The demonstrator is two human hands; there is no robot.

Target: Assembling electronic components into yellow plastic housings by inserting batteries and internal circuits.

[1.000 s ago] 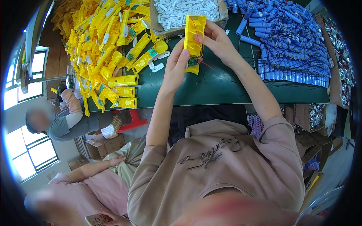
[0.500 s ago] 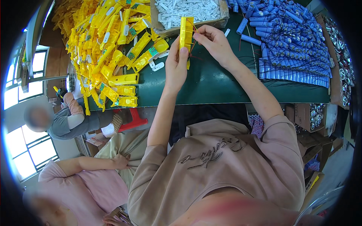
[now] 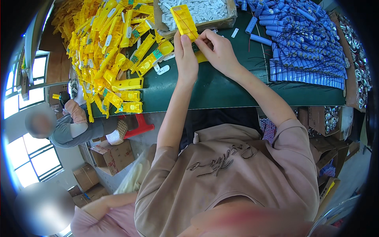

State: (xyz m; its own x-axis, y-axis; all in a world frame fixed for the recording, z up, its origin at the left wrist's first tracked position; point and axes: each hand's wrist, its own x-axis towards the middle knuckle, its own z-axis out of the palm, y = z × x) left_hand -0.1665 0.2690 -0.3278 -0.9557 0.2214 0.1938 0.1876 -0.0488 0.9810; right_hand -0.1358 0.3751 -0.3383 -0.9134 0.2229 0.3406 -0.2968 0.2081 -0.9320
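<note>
An open yellow plastic housing [image 3: 184, 20] is raised in front of the box of white parts, tilted to the left, with a thin red wire lying across its hollow. My left hand [image 3: 187, 61] grips its lower end, thumb along the face. My right hand [image 3: 218, 50] is closed, its fingertips pinched at the housing's lower right corner, where the wire runs; whether they hold the wire or the plastic edge is hard to tell. Between my hands shows a bit of green circuit board [image 3: 195, 47], and a yellow part [image 3: 201, 57] lies below it, partly hidden.
A heap of yellow housings [image 3: 108, 51] covers the left of the green table [image 3: 229, 93]. Behind my hands stands a cardboard box [image 3: 215, 24] of small white parts. Blue cylindrical cells [image 3: 304, 47] with dark wires are piled at right. Two co-workers are at left.
The housing has moved up and left and tipped leftward, its hollow now facing me more. My right hand has come down against its lower end. The nearer co-worker has shifted, uncovering cardboard boxes.
</note>
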